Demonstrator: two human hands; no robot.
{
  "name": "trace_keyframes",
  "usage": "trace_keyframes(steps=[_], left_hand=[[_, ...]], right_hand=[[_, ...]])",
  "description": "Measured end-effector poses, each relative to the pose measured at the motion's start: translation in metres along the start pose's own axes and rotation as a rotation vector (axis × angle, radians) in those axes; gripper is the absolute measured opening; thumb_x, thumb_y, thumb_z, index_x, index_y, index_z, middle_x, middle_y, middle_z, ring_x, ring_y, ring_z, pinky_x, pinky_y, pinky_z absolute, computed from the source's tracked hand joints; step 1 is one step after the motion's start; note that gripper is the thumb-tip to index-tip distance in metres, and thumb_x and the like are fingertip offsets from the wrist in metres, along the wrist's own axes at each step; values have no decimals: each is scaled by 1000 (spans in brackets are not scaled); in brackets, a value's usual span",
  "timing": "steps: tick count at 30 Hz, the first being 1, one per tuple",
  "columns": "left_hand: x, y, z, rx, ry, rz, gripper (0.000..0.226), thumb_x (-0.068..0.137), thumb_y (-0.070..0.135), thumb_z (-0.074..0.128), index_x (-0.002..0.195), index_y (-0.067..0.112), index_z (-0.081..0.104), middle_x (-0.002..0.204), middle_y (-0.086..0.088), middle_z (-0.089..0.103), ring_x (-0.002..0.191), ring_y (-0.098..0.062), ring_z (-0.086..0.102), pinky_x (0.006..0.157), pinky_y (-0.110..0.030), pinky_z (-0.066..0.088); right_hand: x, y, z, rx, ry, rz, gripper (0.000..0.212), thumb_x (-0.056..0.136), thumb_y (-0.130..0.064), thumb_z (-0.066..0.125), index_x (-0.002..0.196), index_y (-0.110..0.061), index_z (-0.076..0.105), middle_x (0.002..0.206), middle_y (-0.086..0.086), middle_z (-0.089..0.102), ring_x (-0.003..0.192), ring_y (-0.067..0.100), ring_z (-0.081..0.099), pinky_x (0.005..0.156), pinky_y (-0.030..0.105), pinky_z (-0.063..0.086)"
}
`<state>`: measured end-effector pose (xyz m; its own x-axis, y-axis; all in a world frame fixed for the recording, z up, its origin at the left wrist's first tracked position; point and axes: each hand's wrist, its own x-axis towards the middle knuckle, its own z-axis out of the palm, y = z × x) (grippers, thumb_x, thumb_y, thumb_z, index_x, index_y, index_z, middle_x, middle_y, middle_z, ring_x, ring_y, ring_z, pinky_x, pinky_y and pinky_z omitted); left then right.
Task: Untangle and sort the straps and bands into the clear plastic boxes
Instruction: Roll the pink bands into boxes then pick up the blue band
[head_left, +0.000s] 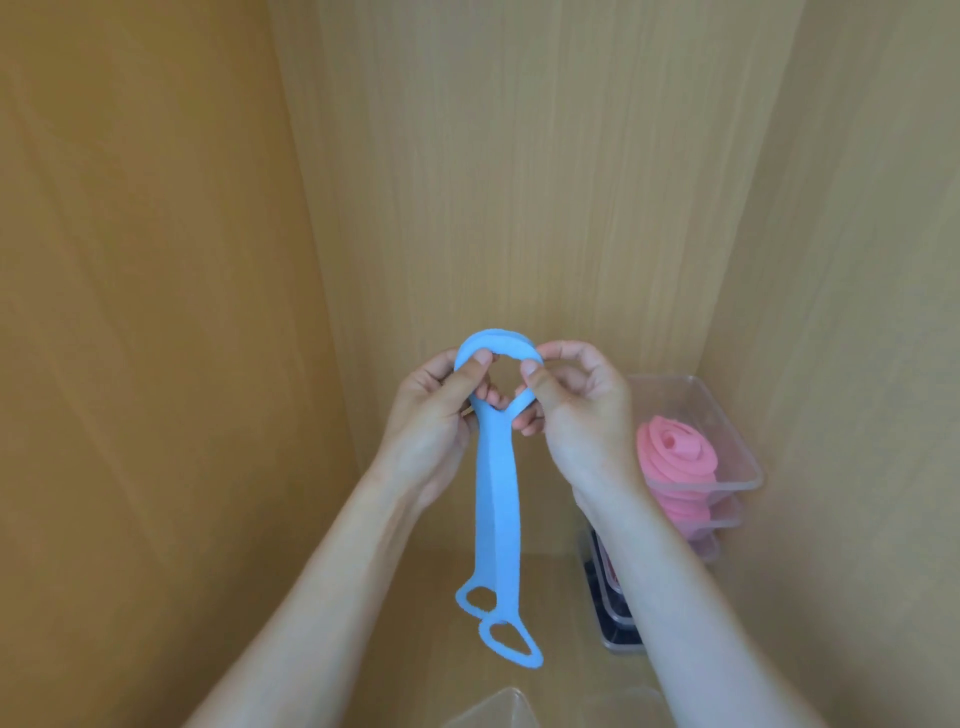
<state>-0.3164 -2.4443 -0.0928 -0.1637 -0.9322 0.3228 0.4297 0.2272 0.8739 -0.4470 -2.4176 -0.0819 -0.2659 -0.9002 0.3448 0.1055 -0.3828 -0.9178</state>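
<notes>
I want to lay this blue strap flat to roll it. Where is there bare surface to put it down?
Bare wood lies below the hanging blue strap, bordered nearest you by a clear box and on the right by a dark-filled box. The right corner is crowded: stacked clear boxes holding a pink roll.

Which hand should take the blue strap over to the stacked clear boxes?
Probably the right. The right hand pinches the blue strap and is nearest the clear boxes holding the pink strap; the left hand would have to cross over.
</notes>
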Motion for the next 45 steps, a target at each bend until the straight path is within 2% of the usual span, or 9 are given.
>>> trace_keyframes(steps=[6,11,15,19,21,24,34,40,45], left_hand=[[5,9,3,-78,-28,-1,18,99,23,57,96,8,67,66,-4,46,65,-18,48,82,-44,41],[6,13,1,-43,-47,25,17,99,21,56,93,9,67,76,-5,56,75,-18,56,80,-30,49],[4,9,-2,25,-55,-16,26,94,31,62,108,9,66,105,-10,66,102,-20,63,93,-35,47],[-3,-13,-10,130,-138,-172,56,85,33,65,130,0,57,115,-14,70,109,-21,65,91,-33,46],[-7,-29,-13,243,-189,-220,47,84,23,68,126,3,61,117,-15,72,109,-20,67,94,-29,49],[-12,-52,-15,401,-213,-241,15,96,8,63,109,3,69,103,-13,75,97,-17,68,97,-33,50],[-33,-44,-12,367,-173,-204,18,91,21,54,95,9,66,70,-7,62,71,-21,57,82,-38,42],[-33,-13,-5,229,-206,-172,21,86,20,49,91,4,62,62,-3,49,58,-18,49,79,-38,48],[-32,9,1,271,-294,-150,22,88,18,48,92,1,61,61,-3,45,57,-16,43,72,-28,50]], right_hand=[[7,-4,-1,-64,18,12,22,93,-16,71,112,-16,61,102,0,65,50,11,59,50,19,44],[16,-15,-6,-103,-121,-42,9,96,-11,66,88,-11,69,72,8,63,51,8,50,52,13,40],[24,-24,-3,-97,-134,-93,11,96,-10,66,85,-12,70,68,4,64,51,9,53,51,14,41],[35,-33,-3,-79,-151,-137,12,96,-11,65,85,-13,70,66,-1,66,49,11,54,51,16,41],[39,-36,-3,-76,-139,-151,13,96,-11,65,85,-13,70,64,-3,67,48,9,54,50,16,41],[44,-38,-6,-42,-75,-154,10,96,-11,66,86,-11,70,64,-3,67,46,8,54,49,16,42],[54,18,-49,-296,160,-77,16,94,-17,69,79,-16,65,61,4,63,43,5,56,53,23,43],[17,43,-52,-656,57,77,19,95,-23,64,83,-9,69,54,3,64,42,12,61,43,20,42],[-14,55,-51,-846,-259,396,33,91,-26,52,82,2,69,69,16,73,44,23,60,42,26,42]])
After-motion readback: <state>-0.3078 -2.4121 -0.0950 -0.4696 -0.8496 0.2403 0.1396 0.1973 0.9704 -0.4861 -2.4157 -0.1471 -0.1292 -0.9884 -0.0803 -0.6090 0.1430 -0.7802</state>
